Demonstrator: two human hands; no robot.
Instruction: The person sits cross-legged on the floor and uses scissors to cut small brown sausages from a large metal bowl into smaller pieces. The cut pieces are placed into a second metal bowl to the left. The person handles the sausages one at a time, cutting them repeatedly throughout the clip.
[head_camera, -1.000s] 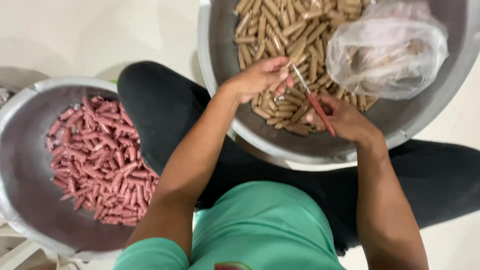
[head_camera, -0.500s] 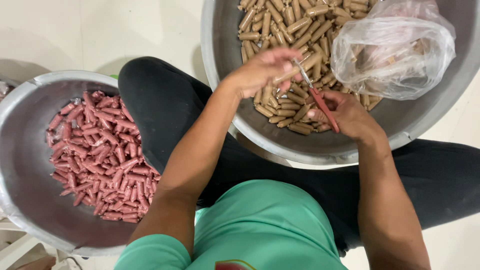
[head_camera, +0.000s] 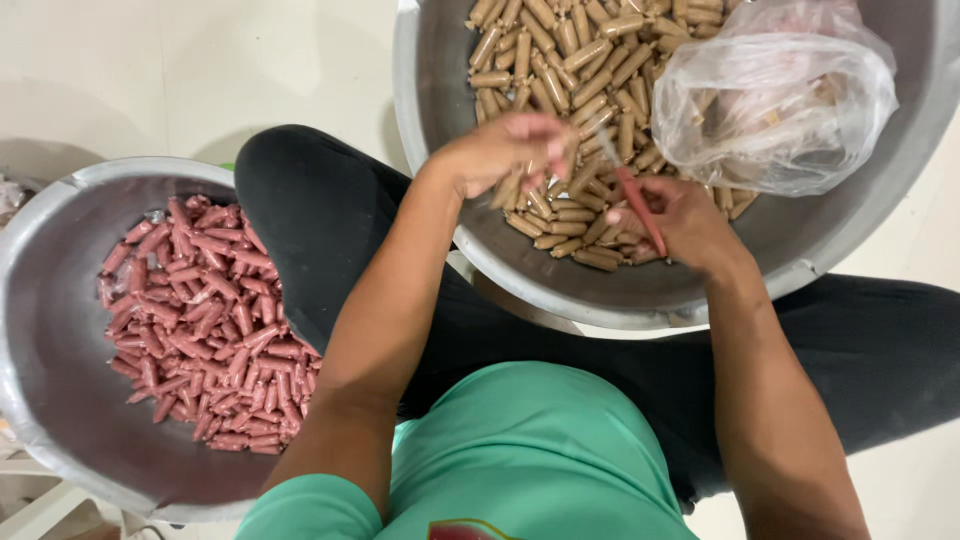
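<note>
My left hand (head_camera: 508, 150) hovers over the big metal basin (head_camera: 590, 298), its fingers curled around a tan sausage and blurred by motion. My right hand (head_camera: 685, 228) rests just inside the basin's near wall and grips a thin red-handled knife (head_camera: 640, 208), blade pointing up toward the left hand. The two hands are a short gap apart. Below and beyond them lies a heap of tan sausages (head_camera: 560, 60). To my left, a second metal basin (head_camera: 50, 330) holds many pinkish-red sausages (head_camera: 210, 320).
A crumpled clear plastic bag (head_camera: 780, 100) lies in the big basin at the right, on top of the sausages. My legs in black trousers (head_camera: 310, 220) run between and under the two basins. The floor (head_camera: 180, 70) is pale.
My left hand has drawn slightly left, away from the knife tip, and is now blurred. My right hand stays with the knife in about the same place.
</note>
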